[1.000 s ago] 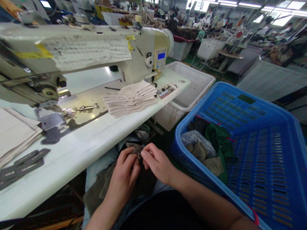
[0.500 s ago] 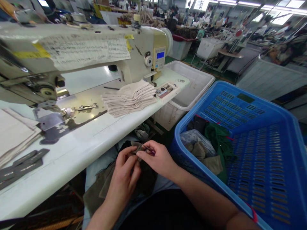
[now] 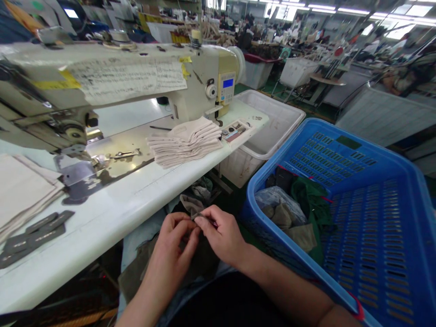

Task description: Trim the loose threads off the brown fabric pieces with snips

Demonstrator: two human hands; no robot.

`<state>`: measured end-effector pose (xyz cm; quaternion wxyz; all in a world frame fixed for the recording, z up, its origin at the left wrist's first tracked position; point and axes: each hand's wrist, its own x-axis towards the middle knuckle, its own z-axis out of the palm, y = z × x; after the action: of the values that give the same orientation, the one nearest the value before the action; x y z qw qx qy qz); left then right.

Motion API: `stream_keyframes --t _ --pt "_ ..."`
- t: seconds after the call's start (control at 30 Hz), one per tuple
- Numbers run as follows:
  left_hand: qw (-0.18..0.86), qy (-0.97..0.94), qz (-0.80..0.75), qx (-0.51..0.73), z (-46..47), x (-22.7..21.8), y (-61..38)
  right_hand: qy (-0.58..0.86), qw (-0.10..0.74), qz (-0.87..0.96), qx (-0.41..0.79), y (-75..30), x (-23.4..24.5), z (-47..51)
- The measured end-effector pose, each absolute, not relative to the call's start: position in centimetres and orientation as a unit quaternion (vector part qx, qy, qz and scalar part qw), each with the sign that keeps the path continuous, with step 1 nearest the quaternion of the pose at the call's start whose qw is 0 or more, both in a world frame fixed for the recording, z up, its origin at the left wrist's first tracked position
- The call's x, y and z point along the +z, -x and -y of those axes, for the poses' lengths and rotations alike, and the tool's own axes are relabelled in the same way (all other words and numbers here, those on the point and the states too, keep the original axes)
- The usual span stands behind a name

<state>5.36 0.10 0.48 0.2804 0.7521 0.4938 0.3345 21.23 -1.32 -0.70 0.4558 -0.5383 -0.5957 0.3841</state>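
Over my lap, just off the table edge, both hands pinch a dark olive-brown cloth piece [image 3: 191,203]. My left hand [image 3: 175,240] is closed on it with thumb and fingertips together. Close against it, my right hand [image 3: 221,234] also grips the cloth; a small dark purple-handled tool, mostly hidden in its fingers, also shows there. More of the same olive cloth [image 3: 136,270] drapes across my lap below the hands. On the table stands a sewing machine [image 3: 136,68], and a stack of folded beige cloth pieces [image 3: 185,141] lies beside its bed.
A blue plastic basket [image 3: 340,277] with green cloth [image 3: 308,195] and a clear bag [image 3: 279,204] stands at my right. Behind it is a white bin [image 3: 272,113]. Flat beige panels [image 3: 25,190] and dark grey strips [image 3: 37,234] lie on the table's left.
The hands have drawn slightly lower, and a folded part of the cloth now stands up above the fingertips. The tool in the right hand shows less. The view has shifted slightly.
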Motion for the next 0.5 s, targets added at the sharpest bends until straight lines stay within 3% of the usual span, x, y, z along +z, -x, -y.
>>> stream_keyframes --t 0.1,0.2,0.37,0.43,0.5 --pt "0.286 -0.732 -0.508 0.352 -0.2 0.3 -5.4 0.531 0.495 0.570 0.385 -21.2 -0.3 1.5" --pt "0.288 -0.709 -0.514 0.388 0.0 0.4 -5.7 0.521 0.556 0.444 0.471 -21.0 -0.1 1.1" --pt "0.097 -0.722 -0.521 0.446 0.6 -0.1 -6.0 0.471 0.521 0.276 0.656 -20.4 -0.5 0.2" --pt "0.050 -0.729 -0.516 0.448 0.6 -0.5 -5.9 0.493 0.512 0.311 0.631 -20.4 -0.9 0.1" --pt "0.075 -0.740 -0.511 0.431 0.5 -0.8 -5.7 0.536 0.522 0.389 0.538 -20.6 -1.3 0.2"
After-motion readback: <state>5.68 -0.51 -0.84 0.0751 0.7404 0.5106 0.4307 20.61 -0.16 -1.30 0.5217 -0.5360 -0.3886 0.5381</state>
